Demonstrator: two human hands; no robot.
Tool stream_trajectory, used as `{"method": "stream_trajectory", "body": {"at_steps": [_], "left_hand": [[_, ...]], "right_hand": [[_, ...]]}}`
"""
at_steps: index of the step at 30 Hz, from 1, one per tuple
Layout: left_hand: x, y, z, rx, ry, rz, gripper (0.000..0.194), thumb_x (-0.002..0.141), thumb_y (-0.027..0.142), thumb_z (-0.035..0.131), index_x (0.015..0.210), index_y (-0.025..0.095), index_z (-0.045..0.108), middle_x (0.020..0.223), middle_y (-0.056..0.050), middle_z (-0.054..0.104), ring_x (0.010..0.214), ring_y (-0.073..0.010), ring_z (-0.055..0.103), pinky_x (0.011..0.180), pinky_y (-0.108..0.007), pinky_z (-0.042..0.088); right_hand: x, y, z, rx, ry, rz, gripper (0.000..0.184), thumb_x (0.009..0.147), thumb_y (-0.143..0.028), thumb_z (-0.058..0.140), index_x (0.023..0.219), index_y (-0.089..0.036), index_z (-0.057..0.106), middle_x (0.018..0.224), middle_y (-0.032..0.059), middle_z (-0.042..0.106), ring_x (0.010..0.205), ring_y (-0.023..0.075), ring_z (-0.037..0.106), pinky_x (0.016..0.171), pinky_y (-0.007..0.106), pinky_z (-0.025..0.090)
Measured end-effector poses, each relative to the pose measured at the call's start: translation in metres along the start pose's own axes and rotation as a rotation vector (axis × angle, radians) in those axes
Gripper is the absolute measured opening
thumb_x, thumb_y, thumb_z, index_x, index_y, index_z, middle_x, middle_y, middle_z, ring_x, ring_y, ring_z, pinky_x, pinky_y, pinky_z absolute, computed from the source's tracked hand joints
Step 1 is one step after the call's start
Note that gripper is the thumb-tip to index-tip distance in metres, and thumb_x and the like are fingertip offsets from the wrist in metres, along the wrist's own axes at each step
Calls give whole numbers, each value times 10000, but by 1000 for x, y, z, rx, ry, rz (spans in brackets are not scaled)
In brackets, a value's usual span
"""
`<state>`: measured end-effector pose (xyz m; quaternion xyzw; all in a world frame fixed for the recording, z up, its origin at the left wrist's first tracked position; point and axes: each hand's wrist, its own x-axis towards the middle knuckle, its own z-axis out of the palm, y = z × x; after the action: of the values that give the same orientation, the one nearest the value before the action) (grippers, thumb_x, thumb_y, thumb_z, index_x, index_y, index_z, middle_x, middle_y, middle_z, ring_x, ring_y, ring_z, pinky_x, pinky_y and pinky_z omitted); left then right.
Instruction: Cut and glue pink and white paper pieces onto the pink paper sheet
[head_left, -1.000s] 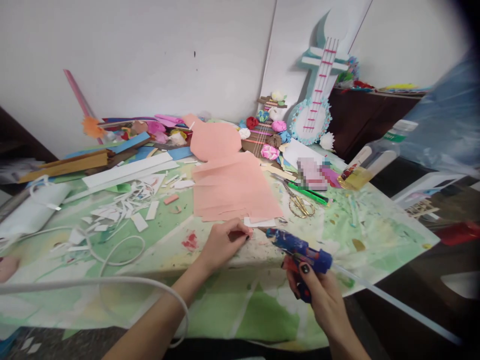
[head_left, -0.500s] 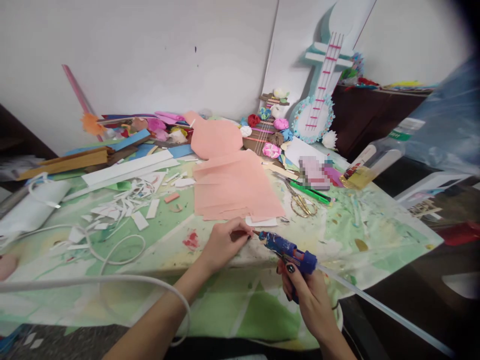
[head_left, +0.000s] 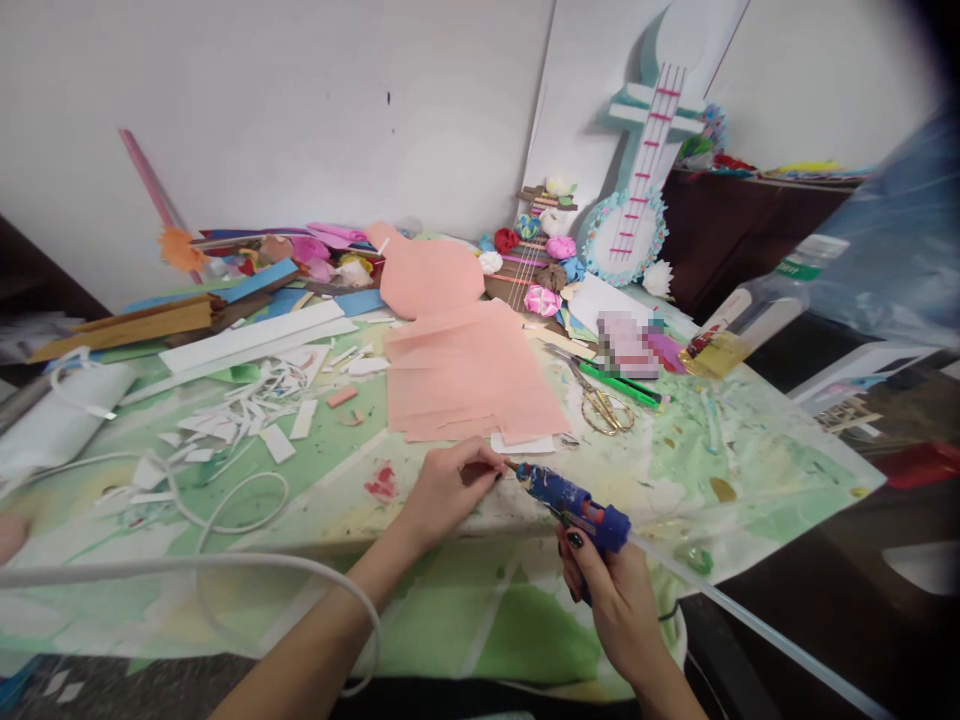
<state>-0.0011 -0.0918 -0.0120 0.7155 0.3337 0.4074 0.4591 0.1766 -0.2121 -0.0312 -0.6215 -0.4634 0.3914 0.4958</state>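
Note:
My right hand [head_left: 611,595] grips a blue hot glue gun [head_left: 566,500], its nozzle pointing left. A long translucent glue stick [head_left: 757,625] sticks out of the gun's back end. Just at the nozzle tip, the thumb and fingers of my left hand [head_left: 454,488] are pinched together; what they hold, if anything, is too small to make out. Beyond both hands lies a crinkled peach paper sheet [head_left: 472,375] with a white edge [head_left: 521,442] showing beneath it. A rounded peach paper-covered shape [head_left: 435,275] rests behind that sheet.
Gold-handled scissors [head_left: 606,408] and a green cutter [head_left: 619,383] lie to the right. White paper scraps [head_left: 247,400] and a looping white cable [head_left: 285,562] occupy the left. A blue-and-white paper lute [head_left: 637,170] leans on the wall. At right stands a bottle [head_left: 757,315] with yellow liquid.
The glue gun and my right hand have shifted very slightly left. My left hand keeps its pinch at the nozzle, nearly still.

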Motion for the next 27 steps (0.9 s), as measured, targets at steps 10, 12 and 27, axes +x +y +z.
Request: {"method": "stream_trajectory", "body": {"at_steps": [10, 12, 27], "left_hand": [[0, 0, 0, -8, -1, 1, 59, 813, 144, 577, 805, 159, 634, 842, -65, 716, 850, -176, 690, 803, -284, 548], [0, 1, 0, -4, -2, 1, 58, 817, 152, 576, 805, 158, 632, 839, -66, 718, 850, -179, 691, 806, -289, 547], [1, 0, 0, -15, 0, -10, 70, 812, 154, 585, 784, 159, 649, 851, -68, 728, 851, -174, 696, 818, -294, 548]], "right_hand": [[-4, -1, 1, -62, 32, -38, 359, 882, -497, 497, 816, -151, 565, 561, -28, 430, 496, 119, 402, 470, 248, 347], [-5, -4, 0, -73, 37, -64, 357, 877, -492, 508, 811, -149, 585, 566, -20, 446, 504, 123, 413, 475, 247, 363], [-2, -10, 4, -80, 75, -177, 370, 859, -509, 530, 788, -157, 618, 498, -16, 458, 464, 131, 425, 422, 231, 372]]}}
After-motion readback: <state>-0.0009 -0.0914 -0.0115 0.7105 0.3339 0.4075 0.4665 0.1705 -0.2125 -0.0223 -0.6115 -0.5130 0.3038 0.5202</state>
